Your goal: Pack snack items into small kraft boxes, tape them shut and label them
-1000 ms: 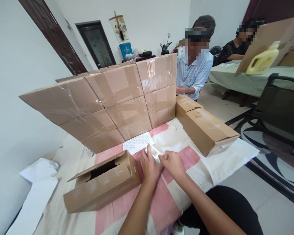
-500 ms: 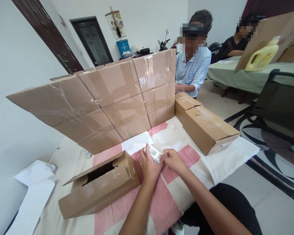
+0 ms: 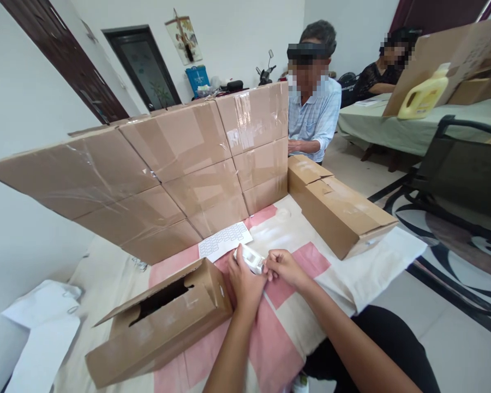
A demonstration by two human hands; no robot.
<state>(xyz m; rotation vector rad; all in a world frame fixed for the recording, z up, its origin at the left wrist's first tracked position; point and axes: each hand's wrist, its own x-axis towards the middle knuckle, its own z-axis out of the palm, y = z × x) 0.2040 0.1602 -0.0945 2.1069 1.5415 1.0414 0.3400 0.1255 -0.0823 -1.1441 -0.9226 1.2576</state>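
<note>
My left hand and my right hand meet over a pink-and-cream cloth on the table. Both are closed on a small white packet held between them, just above the cloth. A white sheet of small stickers lies right behind the hands. An open brown carton lies on its side to the left of my left hand.
A wall of taped cardboard boxes stands across the back of the table. A long closed carton lies at the right. A person in a blue shirt sits behind; another sits at a green table with a yellow jug.
The white packet has been lifted and turned slightly between my hands. The view has shifted to the right, so everything sits further left.
</note>
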